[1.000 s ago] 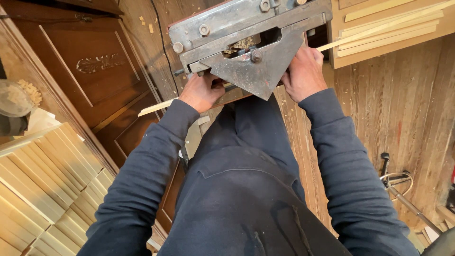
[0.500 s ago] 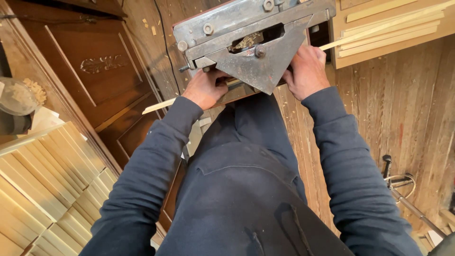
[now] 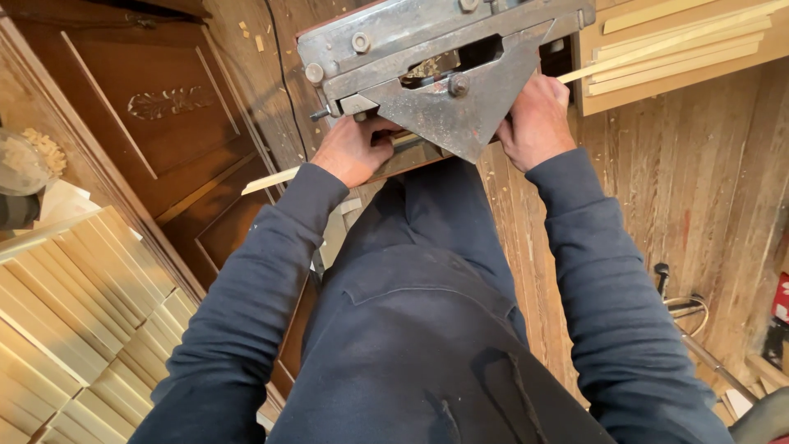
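Nearest: dark blue sweatshirt (image 3: 411,345), both sleeves stretched forward and up the view. Lower left, stacked pale wood slats (image 3: 74,304) in rows. Further on, left hand (image 3: 355,150) curled closed around a thin pale wood strip (image 3: 271,179), knuckles up, strip end poking out to the left of the fist and running under the hand toward the machine. Right hand (image 3: 536,122) opposite, fingers folded down against the machine's right edge, seemingly on the same strip where it emerges rightward (image 3: 657,51); exact grip hidden by the hand's back. Between and just beyond both hands: grey metal machine (image 3: 436,62) with a triangular plate pointing back toward the body, bolts along the top, wood chips in its slot. Strip passes beneath that plate, hands touching it on either side. Beyond left, dark carved wooden door panel (image 3: 164,107) lying flat. Beyond right, more pale strips (image 3: 682,33) piled on a bench; worn plank floor (image 3: 707,205) beneath.
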